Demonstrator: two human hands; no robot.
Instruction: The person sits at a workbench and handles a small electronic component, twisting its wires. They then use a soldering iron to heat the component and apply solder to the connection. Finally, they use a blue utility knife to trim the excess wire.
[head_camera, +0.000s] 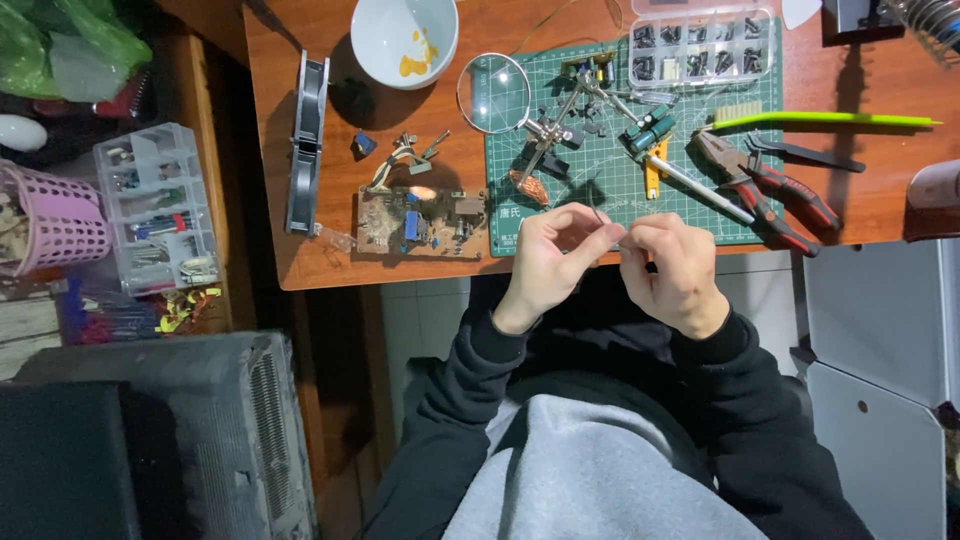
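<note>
- I see a clear compartment box (700, 45) at the top of the green cutting mat (600, 195); its cells hold small dark parts.
- A second clear organiser (155, 205) stands left of the desk, with mixed small components in its drawers; beside it is a pink basket (55, 225).
- The white bowl (405, 38) at the desk's far edge has yellow-orange smears inside.
- My left hand (550, 262) and right hand (675, 270) meet at the desk's near edge, fingertips pinched together on a thin wire (598, 215) that rises between them; both are closed on it, just above the mat's lower border.
- On the mat lie a helping-hands stand with magnifier (495, 93), red-handled pliers (770, 185), black tweezers (805, 152) and a green pen-like tool (825, 120).
- A brown circuit board (420, 222) lies on the wooden desk (300, 255) left of the mat, near a dark fan (308, 140) standing on edge.
- Below the desk I see tiled floor; white cabinets stand at right.
</note>
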